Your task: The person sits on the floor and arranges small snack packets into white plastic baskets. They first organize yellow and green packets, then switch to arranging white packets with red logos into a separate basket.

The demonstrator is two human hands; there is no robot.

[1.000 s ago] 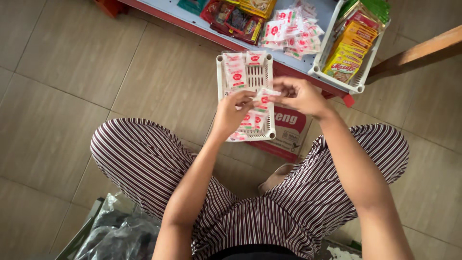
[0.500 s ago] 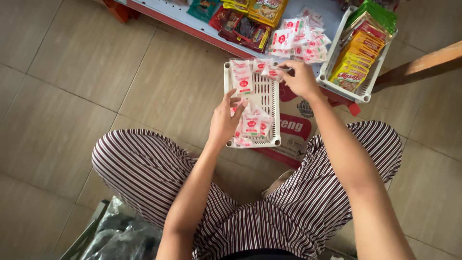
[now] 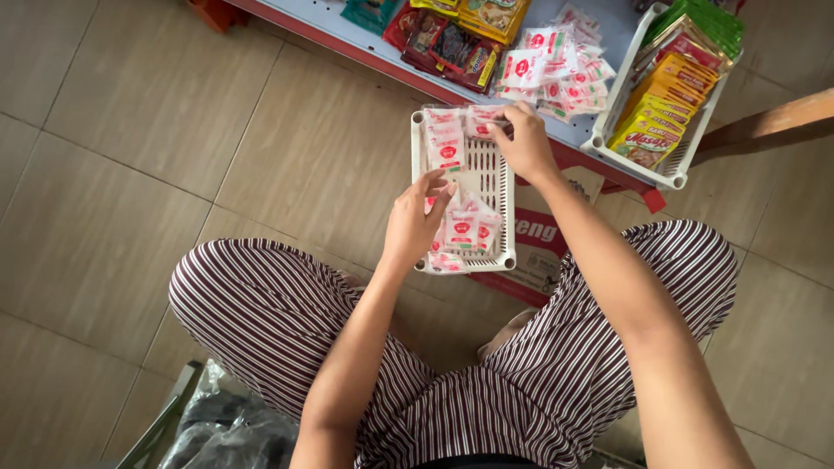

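Your right hand [image 3: 524, 143] has slid up to the far end of the slotted white plastic tray [image 3: 501, 187], fingers pinching what looks like one small red-and-white sachet [image 3: 480, 122], while your left hand [image 3: 417, 221], fingers loosely curled, rests on the near pile, so the far row's filling up.

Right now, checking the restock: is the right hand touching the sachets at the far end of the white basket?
Touching. The head view shows the right hand with fingertips pressed on the sachets in the white basket.
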